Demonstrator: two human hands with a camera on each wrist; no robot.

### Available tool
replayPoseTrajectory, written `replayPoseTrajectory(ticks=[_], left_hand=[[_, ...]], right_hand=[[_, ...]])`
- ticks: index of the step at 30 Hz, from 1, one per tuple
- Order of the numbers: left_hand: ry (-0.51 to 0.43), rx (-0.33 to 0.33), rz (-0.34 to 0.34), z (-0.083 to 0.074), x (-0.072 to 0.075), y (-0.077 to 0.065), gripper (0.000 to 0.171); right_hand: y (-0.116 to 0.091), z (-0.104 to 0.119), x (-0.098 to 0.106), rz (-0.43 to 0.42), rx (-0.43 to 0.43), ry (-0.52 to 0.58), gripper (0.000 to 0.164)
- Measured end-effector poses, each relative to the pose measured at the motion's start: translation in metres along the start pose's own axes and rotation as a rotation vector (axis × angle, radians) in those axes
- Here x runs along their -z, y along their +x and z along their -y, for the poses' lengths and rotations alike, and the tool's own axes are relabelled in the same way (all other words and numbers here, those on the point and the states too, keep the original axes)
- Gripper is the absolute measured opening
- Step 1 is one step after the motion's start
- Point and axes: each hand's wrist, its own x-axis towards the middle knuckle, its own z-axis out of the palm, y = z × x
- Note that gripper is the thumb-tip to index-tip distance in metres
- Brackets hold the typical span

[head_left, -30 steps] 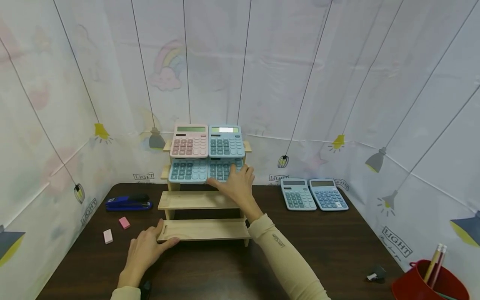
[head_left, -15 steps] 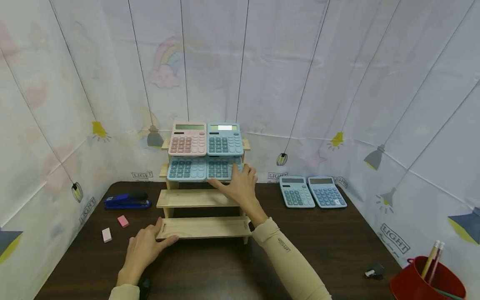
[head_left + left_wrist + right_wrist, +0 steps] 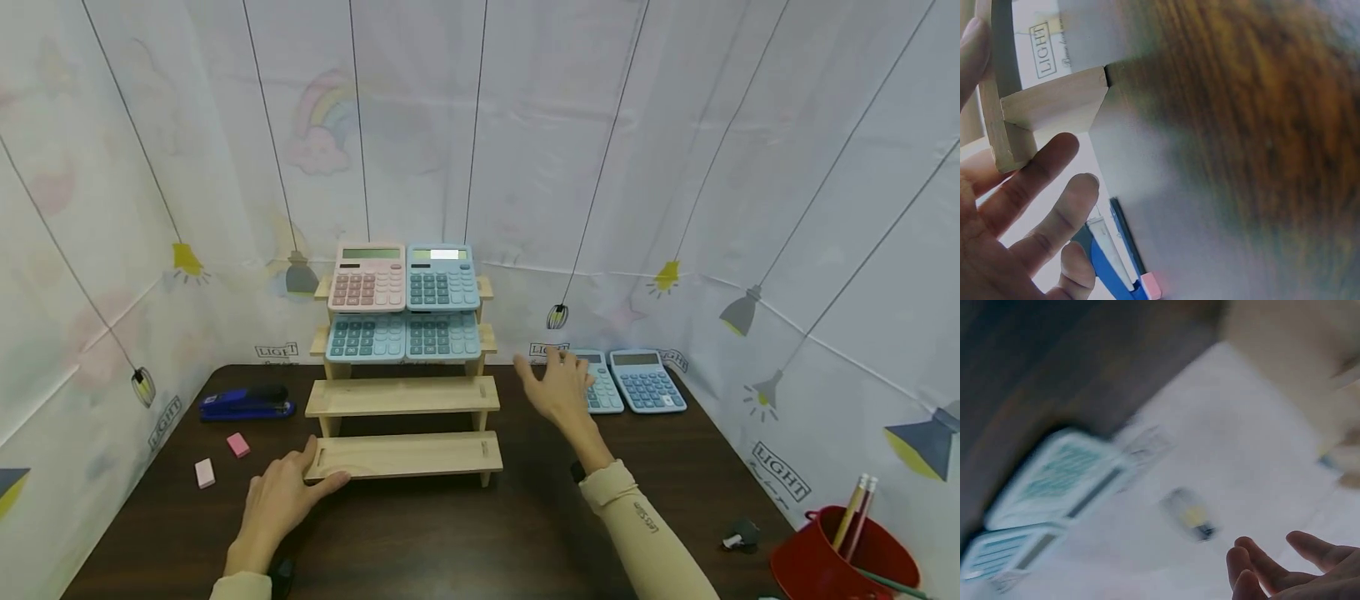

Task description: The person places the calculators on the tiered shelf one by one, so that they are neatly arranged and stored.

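Note:
A tiered wooden shelf stand sits mid-table. My left hand holds the left end of its lowest step between thumb and index finger; in the left wrist view, the other fingers extend past the board's corner. On the top step are a pink calculator and a blue calculator. Below them lie two more blue calculators, side by side. My right hand is in the air, fingers spread and holding nothing. It partly covers one of two blue calculators on the table, the nearer one; the other lies beside it.
At the left are a blue stapler, a pink eraser and a white eraser. A small black item lies at right, near a red bucket with pencils. A printed curtain surrounds the table.
My right hand has left the second-step right calculator and moved right toward the calculators on the table. My left hand stays at the stand's lowest step. The head view has shifted slightly.

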Motion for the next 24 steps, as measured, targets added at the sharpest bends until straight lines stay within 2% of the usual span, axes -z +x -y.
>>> replayPoseTrajectory(ticks=[5, 10, 16, 24], left_hand=[[0.000, 0.010, 0.003, 0.000, -0.001, -0.001, 0.107], [0.002, 0.002, -0.003, -0.001, 0.000, -0.001, 0.109], [0.000, -0.003, -0.010, 0.000, 0.001, 0.000, 0.111], [0.006, 0.003, -0.006, -0.001, 0.000, -0.001, 0.109]], right_hand=[[0.012, -0.059, 0.000, 0.044, -0.099, -0.066, 0.096], [0.022, -0.101, -0.002, 0.115, -0.172, -0.094, 0.106], [0.034, -0.131, -0.008, 0.178, -0.215, -0.119, 0.109], [0.045, -0.149, -0.017, 0.294, -0.259, -0.170, 0.113]])
